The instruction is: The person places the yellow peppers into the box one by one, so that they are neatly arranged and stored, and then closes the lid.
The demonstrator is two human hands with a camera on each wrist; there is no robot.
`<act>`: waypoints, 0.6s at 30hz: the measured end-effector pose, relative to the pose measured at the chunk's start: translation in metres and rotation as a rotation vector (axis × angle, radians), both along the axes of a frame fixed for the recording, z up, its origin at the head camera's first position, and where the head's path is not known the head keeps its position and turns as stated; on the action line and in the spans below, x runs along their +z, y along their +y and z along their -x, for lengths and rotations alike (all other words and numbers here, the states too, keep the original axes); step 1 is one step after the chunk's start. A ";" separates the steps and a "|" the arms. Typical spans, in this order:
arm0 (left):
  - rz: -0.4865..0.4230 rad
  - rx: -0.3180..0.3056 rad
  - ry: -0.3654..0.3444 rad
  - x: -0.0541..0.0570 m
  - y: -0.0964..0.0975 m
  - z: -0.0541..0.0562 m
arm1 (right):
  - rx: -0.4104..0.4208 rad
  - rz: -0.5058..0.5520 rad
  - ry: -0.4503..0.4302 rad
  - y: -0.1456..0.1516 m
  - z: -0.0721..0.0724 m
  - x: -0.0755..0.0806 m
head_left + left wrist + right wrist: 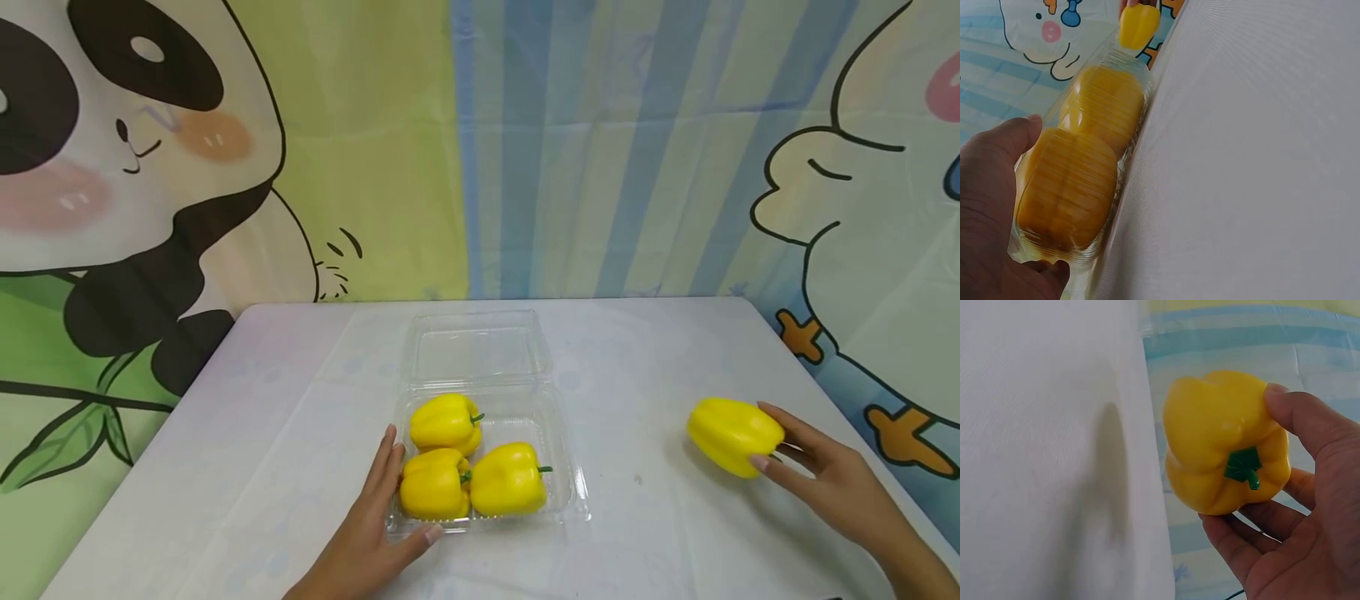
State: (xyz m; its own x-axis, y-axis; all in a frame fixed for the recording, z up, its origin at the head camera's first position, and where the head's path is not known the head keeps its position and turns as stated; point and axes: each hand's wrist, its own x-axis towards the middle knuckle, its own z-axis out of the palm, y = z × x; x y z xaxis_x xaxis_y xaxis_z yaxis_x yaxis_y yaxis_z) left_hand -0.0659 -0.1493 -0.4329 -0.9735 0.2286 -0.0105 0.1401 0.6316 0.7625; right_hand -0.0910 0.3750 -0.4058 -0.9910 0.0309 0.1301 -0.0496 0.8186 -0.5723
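A yellow bell pepper [727, 433] is hanging above the white-covered table [622, 375] in the right hand [832, 475], which is gripping its near end between the thumb and the fingers; its green stem [1245, 465] is pointing back toward that hand's wrist. Well to the left of this hand, a clear plastic container [538, 417] is lying open on the table. The left hand [367, 525] is bracing its near left corner, fingers fairly straight along the side and thumb spread wide toward the front edge. Inside, just right of the left hand's fingers, one pepper [433, 485] is sitting; a second pepper [510, 481] is sitting farther right, and a third pepper [441, 423] just beyond the first. Farther from both hands, the lid [476, 350] is lying folded back, and a striped curtain [570, 150] is hanging beyond the table.
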 end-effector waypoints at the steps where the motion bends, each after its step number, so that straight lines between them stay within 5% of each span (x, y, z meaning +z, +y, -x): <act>1: 0.004 0.001 -0.002 0.000 0.000 0.000 | 0.005 0.002 0.005 -0.001 0.001 0.001; 18: 0.001 0.008 -0.007 0.000 0.000 0.001 | 0.167 0.065 0.102 -0.028 0.011 0.016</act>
State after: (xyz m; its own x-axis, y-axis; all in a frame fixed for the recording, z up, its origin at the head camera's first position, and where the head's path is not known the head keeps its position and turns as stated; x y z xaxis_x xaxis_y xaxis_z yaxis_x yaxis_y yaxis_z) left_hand -0.0672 -0.1490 -0.4332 -0.9752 0.2205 -0.0173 0.1296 0.6332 0.7630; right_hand -0.1017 0.3471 -0.3898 -0.9648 -0.1216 0.2332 -0.2423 0.7557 -0.6085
